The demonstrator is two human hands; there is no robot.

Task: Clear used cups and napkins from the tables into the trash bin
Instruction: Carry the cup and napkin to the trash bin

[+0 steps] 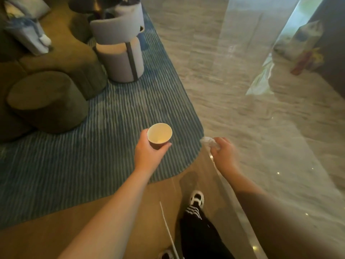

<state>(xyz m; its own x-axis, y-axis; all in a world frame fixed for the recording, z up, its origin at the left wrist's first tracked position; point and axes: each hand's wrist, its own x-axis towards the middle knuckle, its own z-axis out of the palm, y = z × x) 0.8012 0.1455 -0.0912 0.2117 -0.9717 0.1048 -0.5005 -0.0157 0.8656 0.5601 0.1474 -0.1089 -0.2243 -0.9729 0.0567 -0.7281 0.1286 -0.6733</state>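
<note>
My left hand (pixel 149 152) holds a paper cup (pixel 159 135) upright over the blue striped rug; the cup is brown outside, pale inside and looks empty. My right hand (pixel 223 151) is closed around a crumpled white napkin (pixel 208 142), which sticks out past the fingers above the rug's rounded corner. Both arms reach forward from the bottom of the view. No trash bin shows in the frame.
A blue striped rug (pixel 112 118) covers the left floor, bearing olive round poufs (pixel 48 101) and grey stools (pixel 121 60). Shiny marble floor (pixel 242 109) stretches to the right. Below are my leg in black trousers and a black-and-white shoe (pixel 197 198).
</note>
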